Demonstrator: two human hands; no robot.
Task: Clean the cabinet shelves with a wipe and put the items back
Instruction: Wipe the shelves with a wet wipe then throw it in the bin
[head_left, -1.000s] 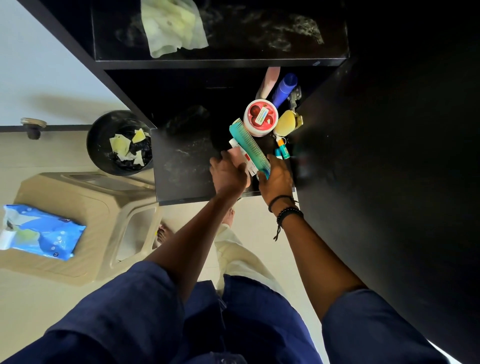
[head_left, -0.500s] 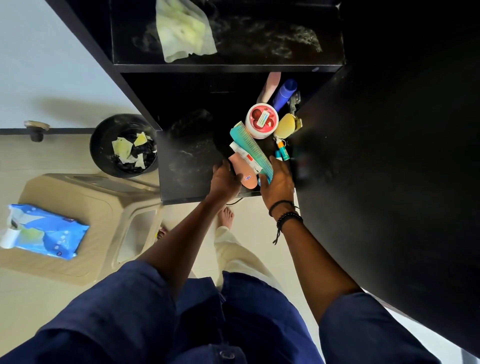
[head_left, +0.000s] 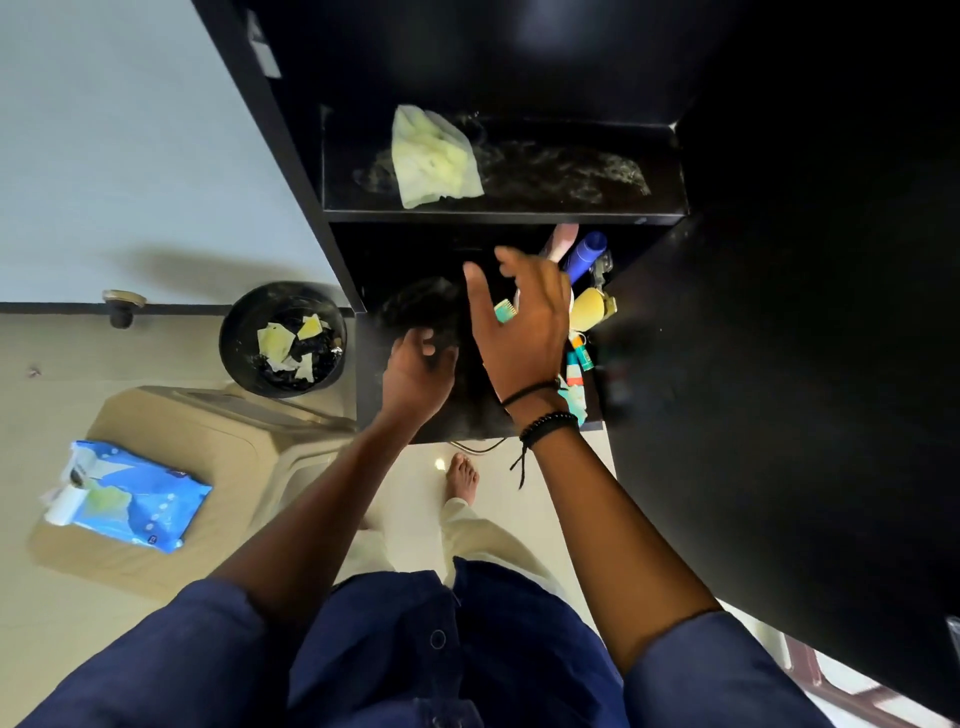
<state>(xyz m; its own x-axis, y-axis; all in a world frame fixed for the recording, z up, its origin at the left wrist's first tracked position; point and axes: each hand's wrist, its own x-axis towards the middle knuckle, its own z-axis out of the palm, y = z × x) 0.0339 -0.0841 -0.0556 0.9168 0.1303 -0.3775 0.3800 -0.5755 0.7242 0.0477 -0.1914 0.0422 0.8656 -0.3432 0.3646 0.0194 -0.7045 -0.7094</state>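
The left half of the lower shelf (head_left: 415, 306), at frame centre, lies bare, and I can reach straight in there. Its right half is crowded: a bottle (head_left: 587, 252), comb (head_left: 504, 313) and tubes (head_left: 577, 358) are packed against the black panel (head_left: 779, 364). On the upper shelf (head_left: 519, 213) a wipe (head_left: 436, 156) covers the left; its right stays free. A bin (head_left: 283, 340) blocks the floor at left.

A pale wipe (head_left: 434, 156) lies on the upper shelf (head_left: 571, 174) of the black cabinet (head_left: 280, 156); a blue bottle (head_left: 587, 254), a yellow item (head_left: 589, 309), a comb (head_left: 505, 312) and small tubes (head_left: 577, 358) crowd the lower shelf (head_left: 467, 415) at right. The right hand (head_left: 519, 322) hangs above them, fingers spread; the left hand (head_left: 418, 374) is beside it, loosely curled. Left of the cabinet stand a bin (head_left: 283, 340) and a stool (head_left: 218, 457) bearing a blue pack (head_left: 130, 496)
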